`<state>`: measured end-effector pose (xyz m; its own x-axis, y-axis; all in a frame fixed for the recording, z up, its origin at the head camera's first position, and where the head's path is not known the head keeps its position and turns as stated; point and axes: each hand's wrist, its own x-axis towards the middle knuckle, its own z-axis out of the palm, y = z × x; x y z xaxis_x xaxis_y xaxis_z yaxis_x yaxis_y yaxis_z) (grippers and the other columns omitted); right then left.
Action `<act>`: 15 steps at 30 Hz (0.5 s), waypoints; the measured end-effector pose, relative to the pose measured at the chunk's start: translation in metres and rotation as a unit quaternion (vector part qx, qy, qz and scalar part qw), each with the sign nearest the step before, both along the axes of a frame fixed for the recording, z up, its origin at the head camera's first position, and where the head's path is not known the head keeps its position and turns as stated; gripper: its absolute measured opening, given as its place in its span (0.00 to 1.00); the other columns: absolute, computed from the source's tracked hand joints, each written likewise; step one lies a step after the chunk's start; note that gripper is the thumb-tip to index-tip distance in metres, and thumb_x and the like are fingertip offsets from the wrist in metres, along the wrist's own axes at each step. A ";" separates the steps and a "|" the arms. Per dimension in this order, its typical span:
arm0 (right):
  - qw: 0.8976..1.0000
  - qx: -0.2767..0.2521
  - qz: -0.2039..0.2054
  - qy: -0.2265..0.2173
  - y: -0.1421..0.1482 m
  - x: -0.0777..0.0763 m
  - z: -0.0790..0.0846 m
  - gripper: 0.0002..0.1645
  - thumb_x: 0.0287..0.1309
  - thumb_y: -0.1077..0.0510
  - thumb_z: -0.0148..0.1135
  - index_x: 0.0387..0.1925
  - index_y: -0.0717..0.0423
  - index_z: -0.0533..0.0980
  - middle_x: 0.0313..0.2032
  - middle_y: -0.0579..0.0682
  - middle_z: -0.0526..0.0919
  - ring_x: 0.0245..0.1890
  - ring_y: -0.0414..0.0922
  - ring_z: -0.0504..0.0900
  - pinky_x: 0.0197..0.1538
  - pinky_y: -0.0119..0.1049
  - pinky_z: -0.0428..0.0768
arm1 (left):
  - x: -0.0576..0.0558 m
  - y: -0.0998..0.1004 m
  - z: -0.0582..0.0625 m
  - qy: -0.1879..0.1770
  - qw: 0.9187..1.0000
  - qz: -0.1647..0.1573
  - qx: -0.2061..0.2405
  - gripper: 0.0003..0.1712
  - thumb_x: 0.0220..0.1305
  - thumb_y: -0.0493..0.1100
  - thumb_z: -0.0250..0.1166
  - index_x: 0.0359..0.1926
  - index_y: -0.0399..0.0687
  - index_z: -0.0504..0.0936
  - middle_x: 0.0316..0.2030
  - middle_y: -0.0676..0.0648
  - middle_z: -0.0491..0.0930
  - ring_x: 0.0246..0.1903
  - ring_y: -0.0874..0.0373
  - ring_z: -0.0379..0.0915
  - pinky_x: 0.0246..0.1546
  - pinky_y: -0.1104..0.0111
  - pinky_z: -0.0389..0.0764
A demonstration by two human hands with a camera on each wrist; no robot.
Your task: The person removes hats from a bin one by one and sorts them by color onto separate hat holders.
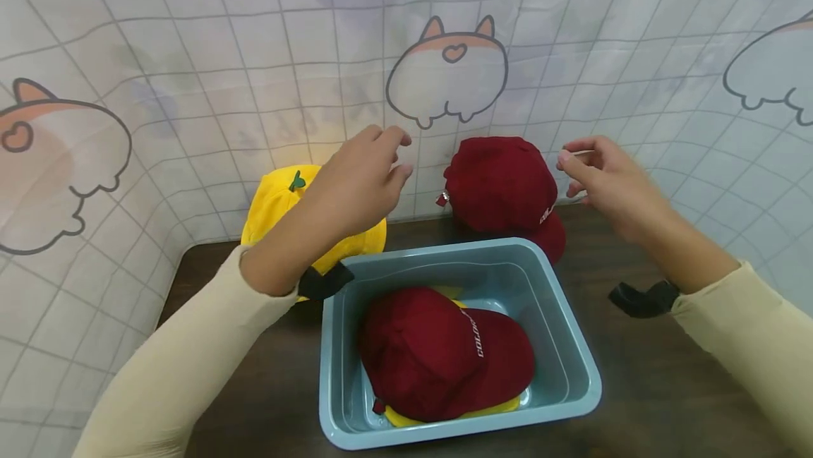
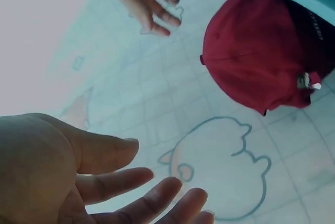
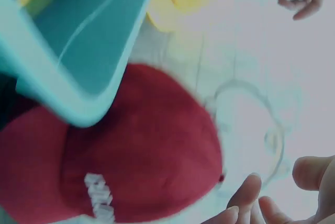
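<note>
My left hand [image 1: 365, 179] hovers over the yellow cap [image 1: 273, 207], fingers loosely bent and holding nothing. My right hand [image 1: 603, 179] is in the air just right of the dark red cap [image 1: 502, 183] behind the basin, its fingers relaxed with nothing between them. In the right wrist view that cap [image 3: 157, 145] lies beside the basin, apart from the fingertips. Inside the light blue basin [image 1: 460, 437] another dark red cap [image 1: 419, 352] with white lettering lies on top of something yellow [image 1: 406, 419], mostly hidden beneath it.
The basin stands on a dark wooden table [image 1: 267, 380]. A white grid-patterned cloth [image 1: 254, 56] with cartoon animal prints hangs behind and at both sides. Black straps [image 1: 641, 299] sit at the wrists.
</note>
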<state>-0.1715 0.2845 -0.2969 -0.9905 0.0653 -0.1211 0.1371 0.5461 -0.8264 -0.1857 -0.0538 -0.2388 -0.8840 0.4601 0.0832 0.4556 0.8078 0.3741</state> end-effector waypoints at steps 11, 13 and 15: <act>0.988 0.050 0.146 0.000 -0.071 0.039 0.004 0.25 0.71 0.43 0.61 0.63 0.48 0.71 0.46 0.54 0.80 0.38 0.51 0.80 0.40 0.42 0.82 | 0.055 -0.069 -0.036 -0.023 0.999 -0.034 -0.029 0.25 0.75 0.54 0.59 0.66 0.48 0.75 0.57 0.46 0.79 0.49 0.52 0.76 0.50 0.57 0.84; 0.984 0.062 0.168 0.007 -0.082 0.044 0.002 0.24 0.69 0.44 0.63 0.61 0.46 0.73 0.42 0.52 0.81 0.37 0.50 0.81 0.41 0.42 0.83 | 0.063 -0.077 -0.044 -0.033 0.998 -0.034 -0.028 0.26 0.76 0.56 0.58 0.67 0.48 0.74 0.54 0.47 0.80 0.47 0.53 0.77 0.49 0.57 0.83; 0.979 0.076 0.189 0.015 -0.091 0.047 -0.002 0.22 0.68 0.45 0.64 0.60 0.44 0.75 0.39 0.49 0.82 0.36 0.48 0.80 0.40 0.41 0.82 | 0.070 -0.085 -0.051 -0.042 0.999 -0.030 -0.017 0.26 0.77 0.56 0.56 0.67 0.47 0.74 0.53 0.47 0.80 0.47 0.54 0.77 0.49 0.57 0.83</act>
